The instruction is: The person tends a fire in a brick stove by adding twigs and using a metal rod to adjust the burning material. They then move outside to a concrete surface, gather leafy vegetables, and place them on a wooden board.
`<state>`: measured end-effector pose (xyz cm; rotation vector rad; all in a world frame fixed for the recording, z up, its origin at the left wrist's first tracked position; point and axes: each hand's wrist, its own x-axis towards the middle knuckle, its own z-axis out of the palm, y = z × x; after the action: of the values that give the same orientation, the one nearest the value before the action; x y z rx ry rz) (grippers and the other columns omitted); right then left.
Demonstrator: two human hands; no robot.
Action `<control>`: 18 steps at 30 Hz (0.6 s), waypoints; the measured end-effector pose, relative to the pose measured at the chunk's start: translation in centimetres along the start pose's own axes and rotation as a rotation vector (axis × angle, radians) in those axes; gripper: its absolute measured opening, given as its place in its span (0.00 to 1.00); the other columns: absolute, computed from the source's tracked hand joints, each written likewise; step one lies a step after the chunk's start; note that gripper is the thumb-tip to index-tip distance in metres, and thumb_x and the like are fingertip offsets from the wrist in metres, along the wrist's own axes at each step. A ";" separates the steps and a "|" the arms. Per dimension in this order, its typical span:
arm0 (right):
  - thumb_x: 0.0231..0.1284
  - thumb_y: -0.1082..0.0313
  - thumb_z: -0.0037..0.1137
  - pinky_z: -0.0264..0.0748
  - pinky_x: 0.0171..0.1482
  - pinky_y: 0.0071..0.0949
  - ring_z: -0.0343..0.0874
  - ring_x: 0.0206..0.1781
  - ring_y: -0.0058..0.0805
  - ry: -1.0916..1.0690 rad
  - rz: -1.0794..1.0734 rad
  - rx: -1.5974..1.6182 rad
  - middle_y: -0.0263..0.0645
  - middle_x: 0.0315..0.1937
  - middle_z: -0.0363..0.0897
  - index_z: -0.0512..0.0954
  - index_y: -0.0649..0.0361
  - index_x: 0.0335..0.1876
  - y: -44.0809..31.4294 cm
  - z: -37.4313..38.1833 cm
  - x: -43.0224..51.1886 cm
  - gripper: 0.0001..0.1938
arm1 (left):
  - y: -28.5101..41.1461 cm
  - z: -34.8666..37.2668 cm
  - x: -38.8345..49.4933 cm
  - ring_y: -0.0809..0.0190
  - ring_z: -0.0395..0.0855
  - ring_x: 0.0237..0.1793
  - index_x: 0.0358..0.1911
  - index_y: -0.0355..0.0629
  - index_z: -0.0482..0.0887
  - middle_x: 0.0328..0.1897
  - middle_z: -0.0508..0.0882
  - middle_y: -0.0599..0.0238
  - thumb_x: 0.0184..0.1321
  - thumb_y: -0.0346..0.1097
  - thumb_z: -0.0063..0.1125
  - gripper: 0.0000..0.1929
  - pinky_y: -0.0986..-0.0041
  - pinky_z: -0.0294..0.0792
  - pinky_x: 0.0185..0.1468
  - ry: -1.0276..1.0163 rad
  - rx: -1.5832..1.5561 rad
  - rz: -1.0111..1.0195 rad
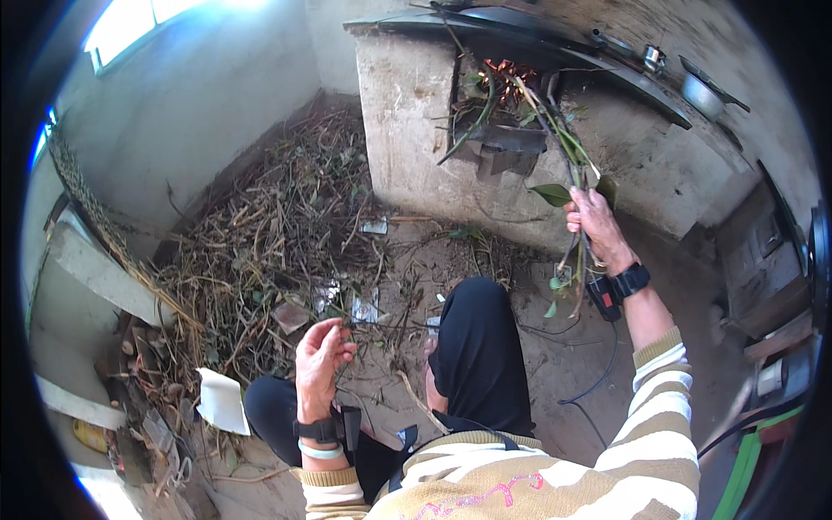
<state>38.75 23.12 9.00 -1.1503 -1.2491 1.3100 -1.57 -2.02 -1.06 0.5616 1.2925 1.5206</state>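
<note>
My right hand (593, 221) grips a bundle of thin leafy branches (564, 140) in front of a masonry stove (406, 117). The bundle's far ends reach into the firebox mouth, where a fire (507, 75) glows orange. Other green twigs (480, 123) stick out of the same mouth, over its dark sill. My left hand (324, 351) hovers above my knee, its fingers loosely curled and apart, and I see nothing held in it. Below and beyond it spreads a heap of dry sticks and leaves (279, 221).
A metal pot (702, 96) and a small metal cup (654, 58) stand on the stove top. Split firewood (140, 351) fills a nook at the left, near a white sheet (222, 402). A dark cable (611, 364) trails across the floor at right. A wooden box (760, 253) stands at far right.
</note>
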 end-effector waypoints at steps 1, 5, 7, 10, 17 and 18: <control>0.71 0.61 0.47 0.64 0.22 0.16 0.63 0.22 0.13 0.008 0.019 0.049 0.31 0.29 0.64 0.64 0.57 0.39 0.1 0.6 0.7 0.09 | 0.0 0.0 0.0 0.67 0.84 0.30 0.51 0.37 0.77 0.39 0.83 0.61 0.66 0.34 0.55 0.13 0.81 0.75 0.31 -0.006 -0.016 0.003; 0.70 0.62 0.48 0.66 0.22 0.19 0.64 0.21 0.15 -0.032 0.015 0.177 0.33 0.28 0.66 0.62 0.58 0.38 0.8 3.0 3.5 0.11 | 0.0 0.2 0.3 0.67 0.84 0.30 0.50 0.37 0.78 0.39 0.83 0.61 0.66 0.33 0.54 0.12 0.81 0.76 0.31 -0.008 -0.040 -0.011; 0.69 0.62 0.48 0.65 0.22 0.19 0.65 0.20 0.16 -0.038 0.000 0.208 0.33 0.26 0.65 0.62 0.59 0.37 0.9 4.2 5.0 0.12 | 0.1 0.2 0.3 0.67 0.84 0.30 0.50 0.37 0.78 0.39 0.83 0.61 0.66 0.33 0.54 0.12 0.81 0.76 0.31 -0.009 -0.038 -0.006; 0.70 0.62 0.47 0.65 0.24 0.21 0.64 0.20 0.17 -0.026 -0.007 0.269 0.33 0.25 0.64 0.62 0.61 0.37 0.7 5.5 7.1 0.12 | 0.1 0.2 0.2 0.67 0.84 0.30 0.50 0.37 0.78 0.39 0.83 0.60 0.66 0.32 0.54 0.12 0.81 0.76 0.31 0.002 -0.027 -0.001; 0.70 0.66 0.46 0.66 0.23 0.22 0.65 0.21 0.20 -0.087 0.050 0.525 0.36 0.25 0.64 0.61 0.59 0.36 1.3 8.5 10.9 0.09 | 0.2 0.4 0.3 0.67 0.84 0.30 0.49 0.36 0.78 0.39 0.83 0.60 0.66 0.32 0.54 0.11 0.81 0.75 0.32 0.004 -0.025 -0.002; 0.69 0.66 0.47 0.67 0.23 0.23 0.65 0.21 0.22 -0.065 0.022 0.534 0.36 0.24 0.64 0.62 0.58 0.36 1.6 9.0 11.3 0.09 | 0.2 0.5 0.3 0.67 0.84 0.29 0.49 0.36 0.78 0.39 0.83 0.60 0.66 0.32 0.54 0.11 0.81 0.75 0.32 0.007 -0.022 -0.009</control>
<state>28.61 33.45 7.47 -0.7442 -0.8517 1.5833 -1.37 -1.57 -0.79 0.5359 1.2800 1.5289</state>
